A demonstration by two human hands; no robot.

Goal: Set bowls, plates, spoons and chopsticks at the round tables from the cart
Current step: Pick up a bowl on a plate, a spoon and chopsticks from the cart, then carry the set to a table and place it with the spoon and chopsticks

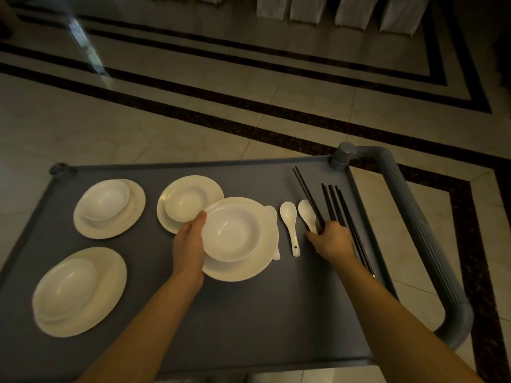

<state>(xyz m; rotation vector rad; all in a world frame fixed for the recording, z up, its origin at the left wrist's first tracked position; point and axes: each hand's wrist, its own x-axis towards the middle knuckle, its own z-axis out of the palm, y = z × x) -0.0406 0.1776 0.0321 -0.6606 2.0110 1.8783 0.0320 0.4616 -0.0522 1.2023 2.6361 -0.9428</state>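
Glossy round plate (243, 272), slim black chopsticks (307, 194)

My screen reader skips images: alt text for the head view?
Over a grey cart, the left hand grips a plate holding a bowl while the right hand pinches black chopsticks beside white spoons; three more plated bowls sit left.
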